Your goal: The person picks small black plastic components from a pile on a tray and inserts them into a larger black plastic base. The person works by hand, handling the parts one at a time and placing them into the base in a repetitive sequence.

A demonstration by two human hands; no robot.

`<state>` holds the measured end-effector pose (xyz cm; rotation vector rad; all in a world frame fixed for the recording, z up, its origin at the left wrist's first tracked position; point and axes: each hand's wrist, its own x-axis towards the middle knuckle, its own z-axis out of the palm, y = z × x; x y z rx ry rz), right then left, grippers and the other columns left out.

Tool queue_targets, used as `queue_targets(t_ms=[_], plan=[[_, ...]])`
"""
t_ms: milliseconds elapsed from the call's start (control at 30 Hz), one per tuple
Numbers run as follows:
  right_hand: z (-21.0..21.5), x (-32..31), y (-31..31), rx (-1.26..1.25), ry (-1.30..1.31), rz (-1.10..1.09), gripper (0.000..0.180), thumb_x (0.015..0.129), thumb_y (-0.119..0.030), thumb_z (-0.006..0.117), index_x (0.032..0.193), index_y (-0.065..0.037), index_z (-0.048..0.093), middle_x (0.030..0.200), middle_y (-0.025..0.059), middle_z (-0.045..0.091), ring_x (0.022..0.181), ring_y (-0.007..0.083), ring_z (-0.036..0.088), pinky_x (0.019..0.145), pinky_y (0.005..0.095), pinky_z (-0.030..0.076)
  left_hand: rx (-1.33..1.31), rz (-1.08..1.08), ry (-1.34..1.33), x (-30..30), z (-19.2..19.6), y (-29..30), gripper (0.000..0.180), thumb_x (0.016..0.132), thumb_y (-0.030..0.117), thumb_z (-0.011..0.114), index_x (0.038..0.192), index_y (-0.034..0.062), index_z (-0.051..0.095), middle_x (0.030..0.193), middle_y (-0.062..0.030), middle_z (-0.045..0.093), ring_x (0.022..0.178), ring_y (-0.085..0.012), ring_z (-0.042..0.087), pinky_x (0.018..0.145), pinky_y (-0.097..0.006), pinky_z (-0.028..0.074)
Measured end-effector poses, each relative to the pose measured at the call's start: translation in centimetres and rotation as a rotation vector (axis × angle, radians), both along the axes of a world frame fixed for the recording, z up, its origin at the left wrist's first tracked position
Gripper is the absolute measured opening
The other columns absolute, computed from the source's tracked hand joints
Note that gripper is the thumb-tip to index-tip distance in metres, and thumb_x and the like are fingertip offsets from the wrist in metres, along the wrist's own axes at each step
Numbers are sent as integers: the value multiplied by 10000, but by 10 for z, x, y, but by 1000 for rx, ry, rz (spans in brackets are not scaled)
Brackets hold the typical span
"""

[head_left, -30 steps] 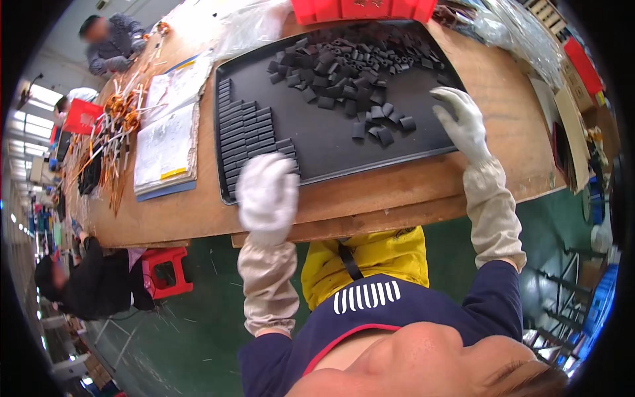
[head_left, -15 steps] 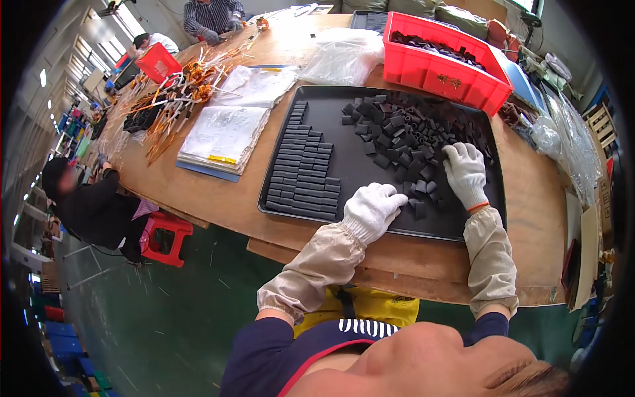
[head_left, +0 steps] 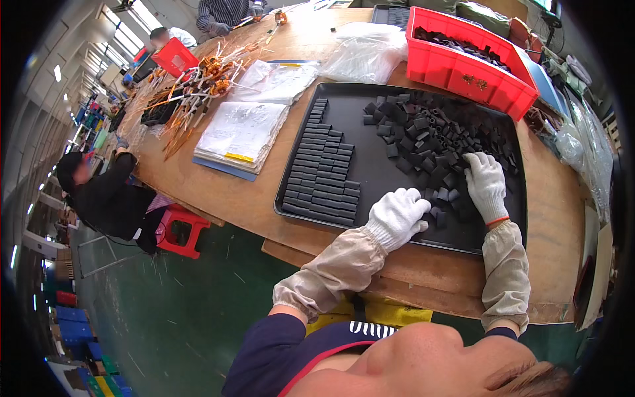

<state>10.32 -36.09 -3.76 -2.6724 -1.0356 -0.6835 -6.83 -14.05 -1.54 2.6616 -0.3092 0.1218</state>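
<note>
A black tray [head_left: 380, 188] lies before me. On its left, short black tubes [head_left: 324, 188] stand lined up in close rows; loose black tube pieces [head_left: 423, 139] are heaped across the far and right part. My left hand [head_left: 399, 215], in a white knit glove, is over the near edge of the tray, right of the rows. Its fingers are curled and whatever they hold is hidden. Gloved likewise, my right hand [head_left: 486, 182] rests at the heap's right near side, fingers bent down together among the pieces; their tips are partly hidden.
A red bin [head_left: 473, 73] of dark pieces stands behind the tray. Left of it lie clear plastic bags [head_left: 367, 56], papers in sleeves [head_left: 245, 135] and wired parts [head_left: 205, 79]. A person in black [head_left: 102, 195] sits at the left near a red stool [head_left: 182, 231]; others work farther off.
The whole view has shifted, so the table sits farther right in the picture. Both hands stay at nearly the same places over the tray, with the left fingers slightly more curled.
</note>
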Motion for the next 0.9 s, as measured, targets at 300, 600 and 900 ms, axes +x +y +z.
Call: queue_targets(t_ms=[300, 600, 900], plan=[[25, -39, 22, 493, 251, 250, 223, 894, 17, 687, 1099, -71, 698, 1106, 149, 636, 976, 324, 687, 807, 379, 554, -523, 67, -348, 0, -28, 10, 169, 945, 103, 703, 1113, 102, 686, 1012, -74, 673, 886, -234, 690, 752, -342, 565], [44, -99, 43, 448, 418, 481, 335, 791, 27, 762, 1103, -91, 723, 1042, 119, 640, 943, 301, 678, 784, 377, 566, -1362, 54, 141, -8, -22, 20, 233, 1034, 97, 621, 1234, -19, 591, 1268, -107, 638, 1101, -152, 646, 1017, -328, 535], [37, -95, 41, 445, 305, 495, 290, 774, 48, 758, 1024, -97, 745, 1049, 118, 627, 924, 294, 671, 769, 362, 563, -1487, -58, 286, -6, -24, 19, 230, 1014, 77, 657, 1217, -2, 585, 1280, -106, 624, 1130, -135, 612, 1018, -310, 518]])
